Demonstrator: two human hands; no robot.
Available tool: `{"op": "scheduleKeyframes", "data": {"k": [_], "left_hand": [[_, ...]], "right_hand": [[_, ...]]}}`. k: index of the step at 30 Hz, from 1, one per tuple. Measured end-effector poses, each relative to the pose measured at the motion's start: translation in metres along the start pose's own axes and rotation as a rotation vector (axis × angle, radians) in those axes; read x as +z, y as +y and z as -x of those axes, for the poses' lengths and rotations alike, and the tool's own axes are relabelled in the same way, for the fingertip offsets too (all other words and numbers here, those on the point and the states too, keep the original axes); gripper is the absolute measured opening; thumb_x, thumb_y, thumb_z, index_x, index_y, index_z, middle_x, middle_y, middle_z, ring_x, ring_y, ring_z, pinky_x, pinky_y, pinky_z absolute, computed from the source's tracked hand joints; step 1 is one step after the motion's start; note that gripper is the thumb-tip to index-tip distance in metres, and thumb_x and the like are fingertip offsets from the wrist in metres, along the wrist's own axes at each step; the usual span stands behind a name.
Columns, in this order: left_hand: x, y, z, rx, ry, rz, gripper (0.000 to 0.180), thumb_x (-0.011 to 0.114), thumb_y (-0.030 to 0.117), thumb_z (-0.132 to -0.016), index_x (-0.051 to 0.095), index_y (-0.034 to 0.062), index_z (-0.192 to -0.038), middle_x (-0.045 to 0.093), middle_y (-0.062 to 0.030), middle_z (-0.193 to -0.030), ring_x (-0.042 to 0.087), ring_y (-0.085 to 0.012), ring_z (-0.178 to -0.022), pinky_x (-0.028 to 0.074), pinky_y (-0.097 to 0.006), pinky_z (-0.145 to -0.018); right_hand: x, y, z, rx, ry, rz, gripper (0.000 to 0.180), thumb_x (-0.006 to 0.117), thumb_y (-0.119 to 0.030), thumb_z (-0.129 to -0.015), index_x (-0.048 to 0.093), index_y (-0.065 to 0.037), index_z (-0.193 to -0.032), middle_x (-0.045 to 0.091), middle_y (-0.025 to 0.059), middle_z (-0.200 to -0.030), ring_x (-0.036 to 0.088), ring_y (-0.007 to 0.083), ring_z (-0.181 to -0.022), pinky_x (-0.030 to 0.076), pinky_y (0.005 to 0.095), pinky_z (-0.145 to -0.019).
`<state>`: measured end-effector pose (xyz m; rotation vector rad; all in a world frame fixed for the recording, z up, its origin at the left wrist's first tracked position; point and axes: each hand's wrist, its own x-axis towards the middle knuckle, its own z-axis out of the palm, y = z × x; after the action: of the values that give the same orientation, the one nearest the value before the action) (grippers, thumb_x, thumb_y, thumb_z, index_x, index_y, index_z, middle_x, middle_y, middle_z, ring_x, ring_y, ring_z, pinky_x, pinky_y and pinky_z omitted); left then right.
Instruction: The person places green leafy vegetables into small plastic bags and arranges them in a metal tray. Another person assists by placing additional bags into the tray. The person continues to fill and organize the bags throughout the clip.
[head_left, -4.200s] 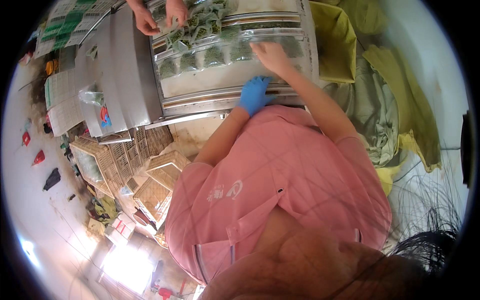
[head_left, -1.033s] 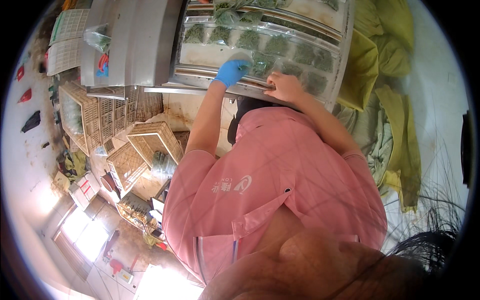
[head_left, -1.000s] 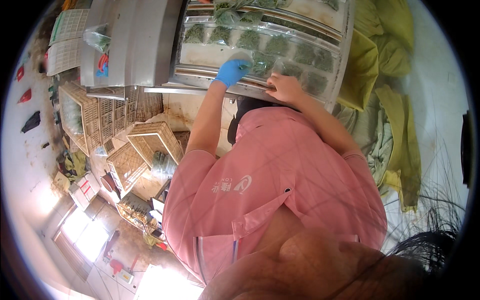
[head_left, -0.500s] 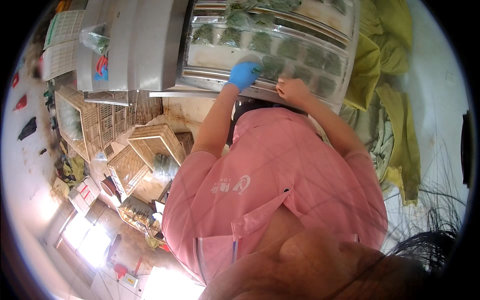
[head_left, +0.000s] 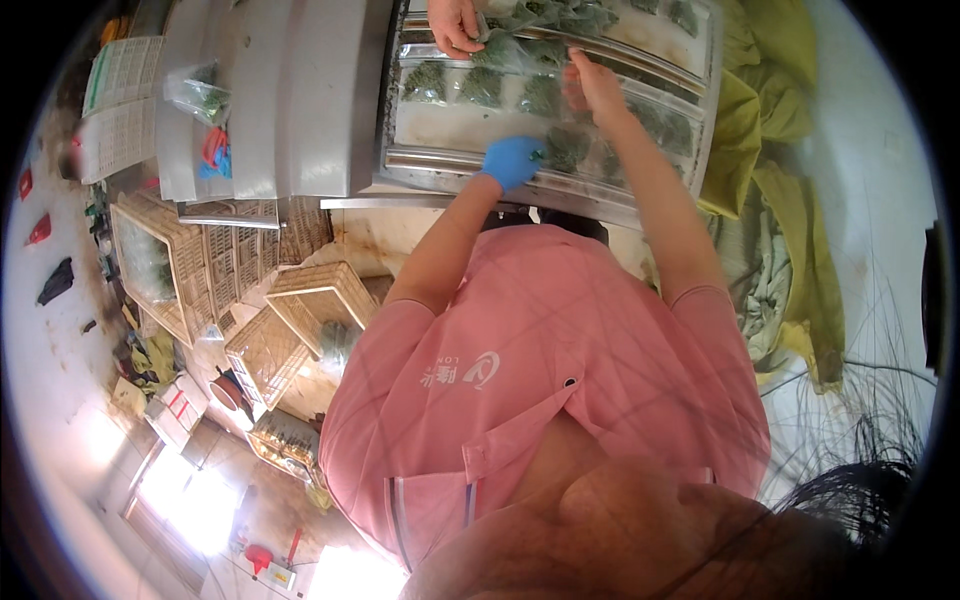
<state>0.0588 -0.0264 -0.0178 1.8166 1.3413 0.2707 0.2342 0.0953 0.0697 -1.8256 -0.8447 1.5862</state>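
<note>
In a blue glove, my left hand (head_left: 514,162) rests over the near metal bar (head_left: 440,163) of a machine, fingers closed around a small dark green thing too small to name. Beside its fingertips is a clear bag of green leafy pieces (head_left: 567,150). My bare right hand (head_left: 597,90) reaches farther over the pale machine bed (head_left: 450,125), fingers partly stretched and apart, touching or just above the clear bags. Several more filled bags (head_left: 481,88) lie in rows between the bars. Another person's bare hand (head_left: 456,27) comes in from the far side, fingers at a bag's edge.
A broad metal housing (head_left: 300,100) stands left of the bed, with a filled clear bag (head_left: 203,95) and red and blue items (head_left: 215,152) on it. Plastic crates (head_left: 165,255) are stacked below at left. Yellow-green cloth (head_left: 790,200) hangs at right.
My right hand has moved away from the near bar to the far bags. My left hand has shifted slightly right. Another person's hand has come in at the far side.
</note>
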Motion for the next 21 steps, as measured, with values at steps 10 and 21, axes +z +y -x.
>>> {"op": "scheduleKeyframes", "data": {"k": [10,21], "left_hand": [[-0.025,0.006,0.016,-0.421,0.100,1.225,0.041,0.057,0.037,-0.097,0.066,0.0007,-0.115,0.069,-0.0107,-0.103,0.064,-0.0190,-0.092,0.051,-0.034,-0.084],[-0.036,-0.050,0.015,-0.226,0.296,0.541,0.036,0.069,0.015,-0.086,0.065,0.0075,-0.121,0.070,-0.0094,-0.095,0.066,-0.0209,-0.081,0.053,-0.032,-0.078]], "right_hand": [[-0.020,0.070,0.076,-0.016,-0.164,-0.478,0.020,0.052,-0.013,-0.095,0.057,0.004,-0.104,0.065,0.0169,-0.106,0.068,0.0310,-0.099,0.057,0.0392,-0.088],[0.004,0.088,0.071,-0.284,-0.182,0.742,0.019,0.061,-0.025,-0.092,0.065,-0.008,-0.098,0.069,0.0116,-0.081,0.071,0.0269,-0.077,0.055,0.0399,-0.064]]}}
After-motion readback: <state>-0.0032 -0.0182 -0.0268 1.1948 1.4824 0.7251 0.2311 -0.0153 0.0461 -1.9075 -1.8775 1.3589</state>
